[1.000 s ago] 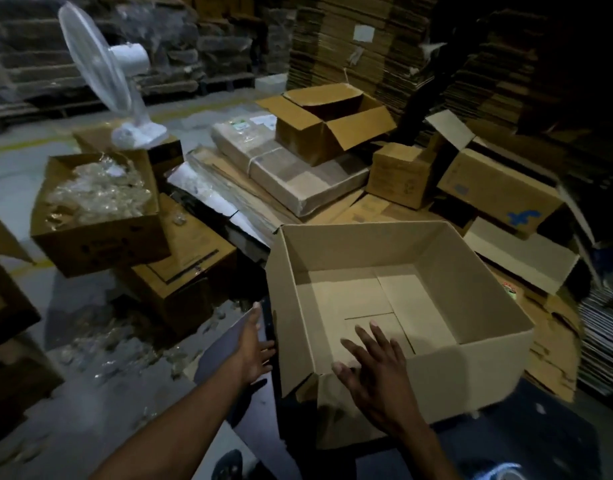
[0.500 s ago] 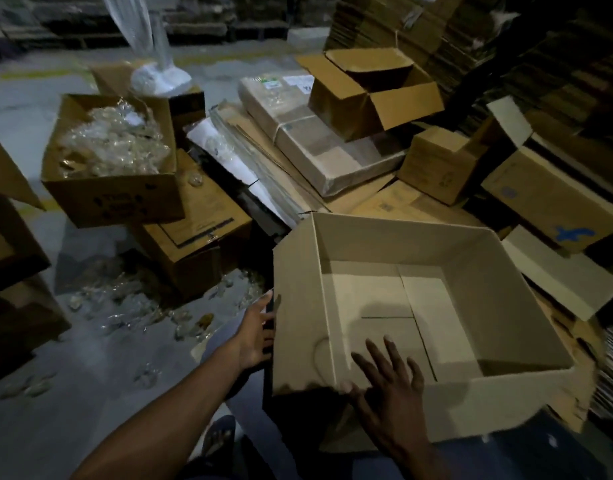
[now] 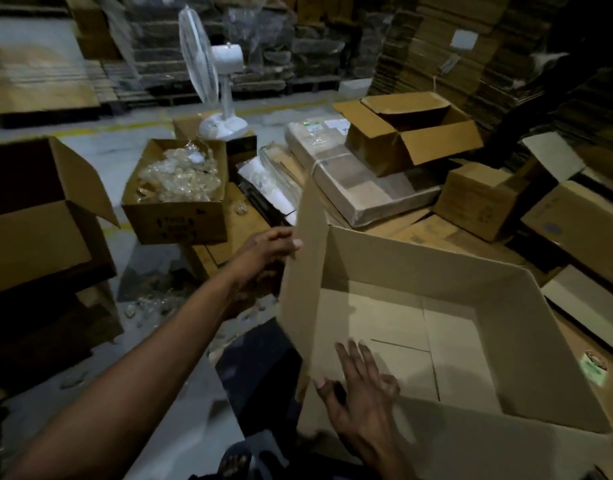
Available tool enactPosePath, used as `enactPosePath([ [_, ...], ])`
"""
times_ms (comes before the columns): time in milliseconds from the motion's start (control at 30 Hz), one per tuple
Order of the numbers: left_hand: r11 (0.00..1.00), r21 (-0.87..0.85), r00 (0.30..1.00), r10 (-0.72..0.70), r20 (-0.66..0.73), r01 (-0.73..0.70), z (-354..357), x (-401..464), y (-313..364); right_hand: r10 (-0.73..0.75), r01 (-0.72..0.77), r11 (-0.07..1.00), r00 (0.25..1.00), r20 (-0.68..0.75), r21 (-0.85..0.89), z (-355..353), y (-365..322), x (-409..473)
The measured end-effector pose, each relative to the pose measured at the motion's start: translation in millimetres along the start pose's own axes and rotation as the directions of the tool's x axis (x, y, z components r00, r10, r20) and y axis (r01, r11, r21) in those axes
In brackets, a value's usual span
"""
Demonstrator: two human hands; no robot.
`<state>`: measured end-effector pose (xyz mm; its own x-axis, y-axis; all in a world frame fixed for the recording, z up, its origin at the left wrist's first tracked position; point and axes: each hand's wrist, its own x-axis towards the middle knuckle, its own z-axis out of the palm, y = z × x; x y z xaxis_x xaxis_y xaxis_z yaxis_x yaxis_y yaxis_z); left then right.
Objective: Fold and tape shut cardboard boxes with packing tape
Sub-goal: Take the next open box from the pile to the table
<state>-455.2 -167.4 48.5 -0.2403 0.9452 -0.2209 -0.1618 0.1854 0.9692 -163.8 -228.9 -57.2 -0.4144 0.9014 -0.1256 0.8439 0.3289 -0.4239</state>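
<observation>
A large open cardboard box [image 3: 499, 306] stands in front of me, its bottom flaps lying flat inside. Its left flap [image 3: 308, 268] stands raised. My left hand [image 3: 267, 252] grips that flap's outer edge, thumb on the near face and fingers behind it. Over the box's near left corner, my right hand [image 3: 364, 393] is spread with straight fingers on the near flap, which lies tilted inward. A roll with a green and white label [image 3: 594, 367] lies on cardboard just right of the box.
A box of clear plastic pieces [image 3: 175, 192] and a white fan [image 3: 208, 77] stand to the left rear. An open box [image 3: 38, 220] is at far left, and another open box [image 3: 405, 133] sits on wrapped bundles behind. Cardboard stacks wall the back and right.
My left hand has risen from the box's lower left side and lifted the left flap upright. My right hand stays at the near left corner. The view has tilted up.
</observation>
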Motion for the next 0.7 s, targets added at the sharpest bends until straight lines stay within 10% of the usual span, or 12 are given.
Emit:
enactPosePath([
  [67, 0.996, 0.062, 0.997, 0.068, 0.042, -0.071, 37, -5, 12, 0.107, -0.027, 0.913, 0.979, -0.175, 0.407, -2, -17, 5],
  [167, 0.966, 0.185, 0.982, 0.165, 0.088, -0.178, 88, -11, -14, 0.491, 0.082, 0.487, 0.798, -0.35, 0.87, -21, -26, 9],
  [333, 0.54, 0.748, 0.922, 0.231, 0.31, -0.386, 156, -50, -110, 0.723, -0.05, 0.581, 0.491, -0.486, 0.813, -68, 79, -20],
  [500, 0.054, 0.877, 0.873, 0.142, 0.467, -0.478, 180, -71, -170, 0.896, -0.379, 0.442, 0.23, -0.38, 0.813, -111, 218, -48],
  [700, -0.108, 0.852, 0.818, 0.24, 0.522, -0.512, 157, -48, -181, 0.967, -0.34, 0.191, 0.224, -0.118, 0.921, -137, 264, -68],
])
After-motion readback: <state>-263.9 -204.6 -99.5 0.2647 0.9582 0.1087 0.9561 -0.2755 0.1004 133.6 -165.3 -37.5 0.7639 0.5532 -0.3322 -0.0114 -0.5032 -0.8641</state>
